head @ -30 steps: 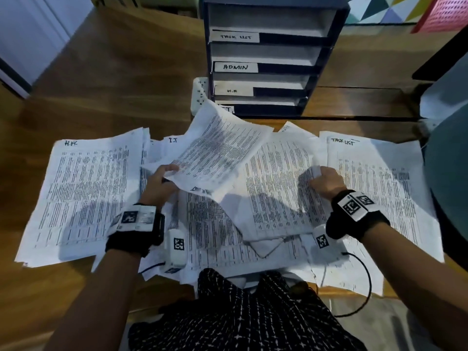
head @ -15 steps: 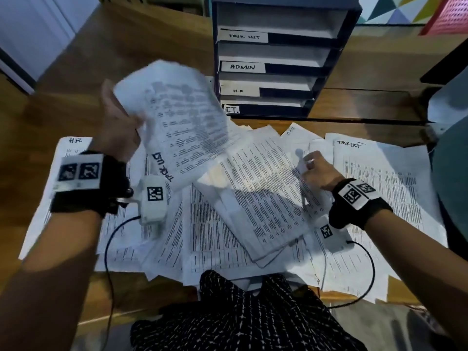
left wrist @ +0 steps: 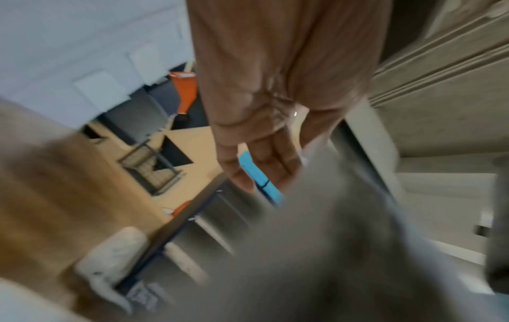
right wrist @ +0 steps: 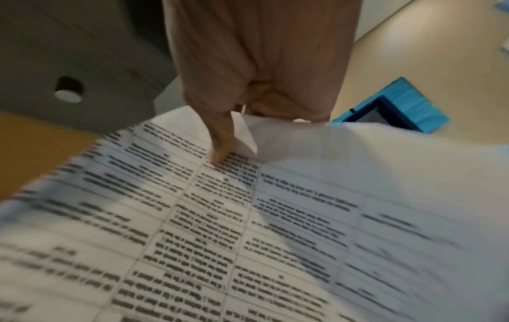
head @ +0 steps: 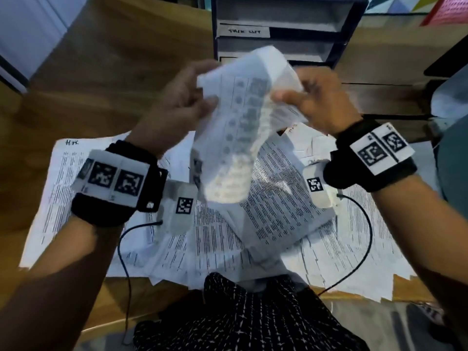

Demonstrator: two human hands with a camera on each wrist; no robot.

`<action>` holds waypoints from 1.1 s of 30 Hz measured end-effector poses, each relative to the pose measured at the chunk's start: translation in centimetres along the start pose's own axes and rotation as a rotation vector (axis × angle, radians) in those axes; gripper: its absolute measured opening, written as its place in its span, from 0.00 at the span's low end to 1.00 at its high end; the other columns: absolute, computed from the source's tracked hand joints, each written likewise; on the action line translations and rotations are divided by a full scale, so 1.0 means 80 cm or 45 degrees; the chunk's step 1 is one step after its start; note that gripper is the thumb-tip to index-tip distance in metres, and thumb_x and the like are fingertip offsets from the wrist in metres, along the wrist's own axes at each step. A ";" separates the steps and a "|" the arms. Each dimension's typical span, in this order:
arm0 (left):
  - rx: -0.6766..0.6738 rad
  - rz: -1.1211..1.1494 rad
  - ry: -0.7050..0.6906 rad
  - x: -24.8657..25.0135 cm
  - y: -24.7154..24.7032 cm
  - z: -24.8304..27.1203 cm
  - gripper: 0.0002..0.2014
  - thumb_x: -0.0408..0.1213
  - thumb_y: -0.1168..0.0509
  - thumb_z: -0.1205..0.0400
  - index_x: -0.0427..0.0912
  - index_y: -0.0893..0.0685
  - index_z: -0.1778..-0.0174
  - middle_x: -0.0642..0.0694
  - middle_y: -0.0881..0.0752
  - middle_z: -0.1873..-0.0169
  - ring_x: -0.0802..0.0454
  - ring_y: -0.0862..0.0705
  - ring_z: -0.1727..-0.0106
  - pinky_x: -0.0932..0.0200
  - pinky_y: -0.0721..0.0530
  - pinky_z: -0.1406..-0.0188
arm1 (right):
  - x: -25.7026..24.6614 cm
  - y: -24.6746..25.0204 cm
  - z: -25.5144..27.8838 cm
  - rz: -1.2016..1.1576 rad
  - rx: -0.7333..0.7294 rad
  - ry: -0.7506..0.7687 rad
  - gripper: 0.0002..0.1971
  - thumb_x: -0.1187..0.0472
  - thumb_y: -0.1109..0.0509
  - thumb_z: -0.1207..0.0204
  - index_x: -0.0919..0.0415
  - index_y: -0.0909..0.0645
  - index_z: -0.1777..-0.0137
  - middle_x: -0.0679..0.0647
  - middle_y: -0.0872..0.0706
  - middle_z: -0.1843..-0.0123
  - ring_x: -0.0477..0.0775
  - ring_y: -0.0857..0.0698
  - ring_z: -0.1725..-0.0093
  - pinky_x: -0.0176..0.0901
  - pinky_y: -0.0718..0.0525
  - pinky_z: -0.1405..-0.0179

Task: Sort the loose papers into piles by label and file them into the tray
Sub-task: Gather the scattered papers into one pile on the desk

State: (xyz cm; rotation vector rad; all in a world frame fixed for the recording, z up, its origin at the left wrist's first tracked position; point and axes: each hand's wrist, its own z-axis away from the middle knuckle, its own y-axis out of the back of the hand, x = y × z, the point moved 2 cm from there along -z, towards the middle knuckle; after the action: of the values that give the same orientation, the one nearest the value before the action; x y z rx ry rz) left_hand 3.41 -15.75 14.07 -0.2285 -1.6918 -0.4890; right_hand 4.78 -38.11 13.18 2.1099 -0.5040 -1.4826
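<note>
While both hands grip it, the left hand [head: 182,97] and right hand [head: 316,95] hold one printed white paper sheet [head: 235,138] between them, above loose white papers [head: 278,206] on the wooden tabletop [head: 76,97]; the dark stacked filing tray [head: 286,26] stands beyond the hands.

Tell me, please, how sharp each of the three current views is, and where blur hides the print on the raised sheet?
Head view: the raised sheet is motion-smeared, its print unreadable, while the papers on the desk stay fairly crisp. Left wrist view: the sheet is a grey blur filling the lower right, the left hand soft. Right wrist view: the table lines show beneath the right hand, but the words are streaked.
</note>
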 end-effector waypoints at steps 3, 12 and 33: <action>0.398 0.001 0.299 -0.057 0.031 -0.005 0.17 0.29 0.44 0.16 0.33 0.30 0.30 0.54 0.19 0.54 0.58 0.21 0.51 0.64 0.21 0.54 | 0.020 0.016 0.004 -0.139 0.201 -0.073 0.08 0.57 0.30 0.27 0.60 0.18 0.52 0.29 0.17 0.68 0.29 0.20 0.68 0.25 0.25 0.66; 0.589 -0.526 1.460 -0.190 -0.017 0.069 0.41 0.60 0.46 0.18 0.30 0.46 0.21 0.30 0.50 0.20 0.36 0.50 0.19 0.45 0.51 0.20 | 0.167 -0.042 0.093 -0.075 -0.070 -1.082 0.09 0.65 0.30 0.24 0.63 0.20 0.66 0.58 0.17 0.59 0.53 0.21 0.52 0.45 0.24 0.52; 0.477 -0.011 0.206 -0.054 -0.034 0.056 0.08 0.28 0.34 0.22 0.43 0.18 0.50 0.52 0.12 0.62 0.61 0.15 0.66 0.70 0.19 0.68 | 0.103 -0.099 0.120 -0.896 0.278 -1.145 0.29 0.63 0.25 0.31 0.61 0.36 0.34 0.61 0.23 0.38 0.57 0.23 0.38 0.44 0.24 0.53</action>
State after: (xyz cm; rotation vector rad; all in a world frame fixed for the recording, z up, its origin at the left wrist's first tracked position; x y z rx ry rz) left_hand -0.94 -15.63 8.84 0.0891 -1.5919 -0.1834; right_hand -1.38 -38.28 -0.42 1.7302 -0.2098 -2.9167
